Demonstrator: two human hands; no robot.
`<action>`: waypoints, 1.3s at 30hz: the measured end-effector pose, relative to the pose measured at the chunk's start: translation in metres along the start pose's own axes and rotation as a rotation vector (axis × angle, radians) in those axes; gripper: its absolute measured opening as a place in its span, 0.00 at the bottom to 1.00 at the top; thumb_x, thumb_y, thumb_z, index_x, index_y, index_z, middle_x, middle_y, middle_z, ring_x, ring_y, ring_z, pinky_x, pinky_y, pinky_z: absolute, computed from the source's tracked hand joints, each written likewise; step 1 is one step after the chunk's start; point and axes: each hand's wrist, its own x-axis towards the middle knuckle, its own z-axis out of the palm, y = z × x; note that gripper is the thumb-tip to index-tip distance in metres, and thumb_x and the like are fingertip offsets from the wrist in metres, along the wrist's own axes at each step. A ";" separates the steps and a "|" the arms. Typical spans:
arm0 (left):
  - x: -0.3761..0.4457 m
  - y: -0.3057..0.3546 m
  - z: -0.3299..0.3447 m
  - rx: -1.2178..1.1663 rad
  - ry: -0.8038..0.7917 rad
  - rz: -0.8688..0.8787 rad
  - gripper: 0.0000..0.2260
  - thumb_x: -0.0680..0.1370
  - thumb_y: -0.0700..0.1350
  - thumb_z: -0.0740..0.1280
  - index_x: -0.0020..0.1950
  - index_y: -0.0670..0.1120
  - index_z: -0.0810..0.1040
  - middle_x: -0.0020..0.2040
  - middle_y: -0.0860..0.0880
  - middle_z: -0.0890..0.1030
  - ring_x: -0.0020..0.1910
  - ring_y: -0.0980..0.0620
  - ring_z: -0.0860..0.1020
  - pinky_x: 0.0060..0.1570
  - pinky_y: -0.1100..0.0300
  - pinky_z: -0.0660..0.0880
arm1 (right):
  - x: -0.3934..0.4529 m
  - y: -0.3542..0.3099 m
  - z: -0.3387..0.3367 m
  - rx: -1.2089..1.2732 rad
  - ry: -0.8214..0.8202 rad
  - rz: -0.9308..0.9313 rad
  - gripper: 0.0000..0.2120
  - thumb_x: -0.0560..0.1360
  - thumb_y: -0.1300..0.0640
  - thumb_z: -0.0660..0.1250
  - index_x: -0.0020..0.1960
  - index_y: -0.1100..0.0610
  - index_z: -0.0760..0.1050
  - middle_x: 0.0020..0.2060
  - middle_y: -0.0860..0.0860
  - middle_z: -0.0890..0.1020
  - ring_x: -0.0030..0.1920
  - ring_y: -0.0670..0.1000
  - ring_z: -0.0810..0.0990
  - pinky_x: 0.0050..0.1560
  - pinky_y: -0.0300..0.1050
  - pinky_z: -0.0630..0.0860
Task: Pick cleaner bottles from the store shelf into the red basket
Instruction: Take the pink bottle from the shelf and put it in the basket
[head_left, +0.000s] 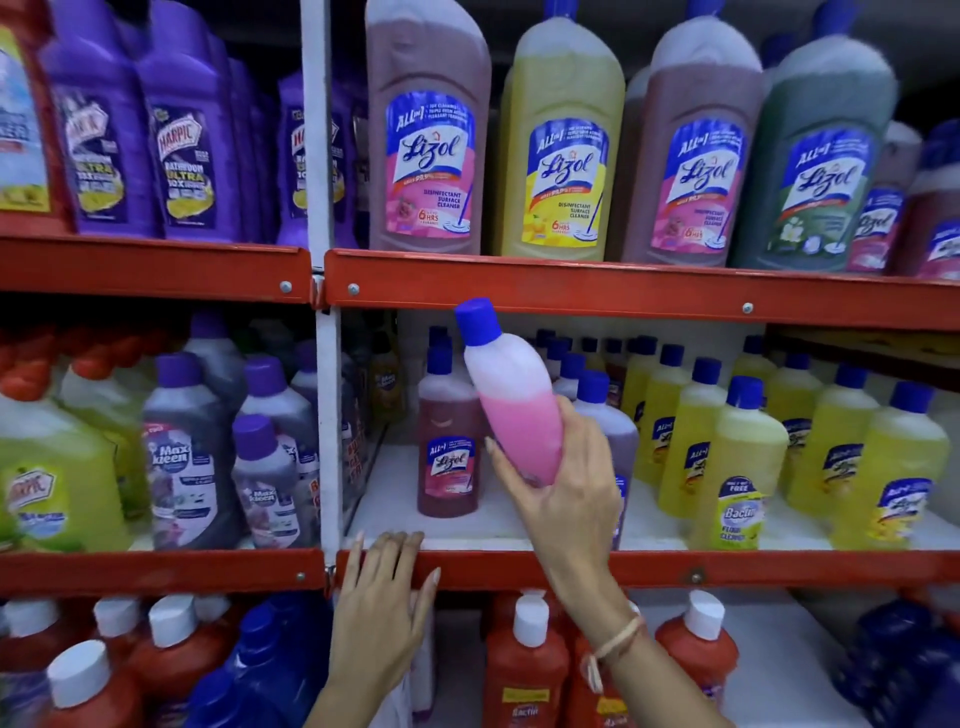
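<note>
- Nearest to me, my left hand (382, 587) lies flat on the red front rail (727, 569) of the middle shelf, fingers (402, 543) spread over its edge and gripping nothing.
- My right hand (563, 467) is wrapped around the lower part of a pink cleaner bottle (511, 395), fingers closed on it from behind, thumb on the near side.
- That bottle is lifted off the shelf board, above the rail, tilted with its blue cap (478, 319) leaning up and left.
- Just left of it, a dark pink Lizol bottle (449, 441) stands upright on the white board.
- Right of it, above the same rail, rows of yellow bottles (743, 457) with blue caps stand upright.
- Below the rail are red bottles with white caps (527, 660).
- I can't see a red basket from here.
</note>
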 end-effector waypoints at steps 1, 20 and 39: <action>-0.001 0.000 0.000 0.003 0.002 -0.003 0.25 0.80 0.59 0.48 0.64 0.47 0.74 0.57 0.48 0.80 0.60 0.47 0.76 0.72 0.52 0.52 | 0.001 0.002 -0.008 -0.042 0.003 -0.026 0.32 0.69 0.41 0.72 0.65 0.56 0.67 0.45 0.55 0.79 0.45 0.55 0.78 0.35 0.48 0.78; 0.001 -0.003 0.003 0.013 0.060 0.041 0.30 0.79 0.62 0.43 0.63 0.44 0.75 0.55 0.46 0.80 0.58 0.46 0.76 0.70 0.52 0.52 | -0.001 0.037 -0.075 1.796 -1.127 0.608 0.27 0.69 0.41 0.72 0.62 0.56 0.75 0.50 0.48 0.84 0.48 0.46 0.83 0.49 0.41 0.82; 0.053 0.184 -0.152 -1.093 -0.058 0.065 0.30 0.63 0.76 0.61 0.58 0.61 0.78 0.68 0.63 0.70 0.70 0.63 0.63 0.69 0.47 0.63 | 0.016 0.101 -0.108 1.290 -0.824 0.677 0.36 0.45 0.47 0.85 0.48 0.61 0.81 0.40 0.59 0.87 0.39 0.57 0.86 0.41 0.47 0.83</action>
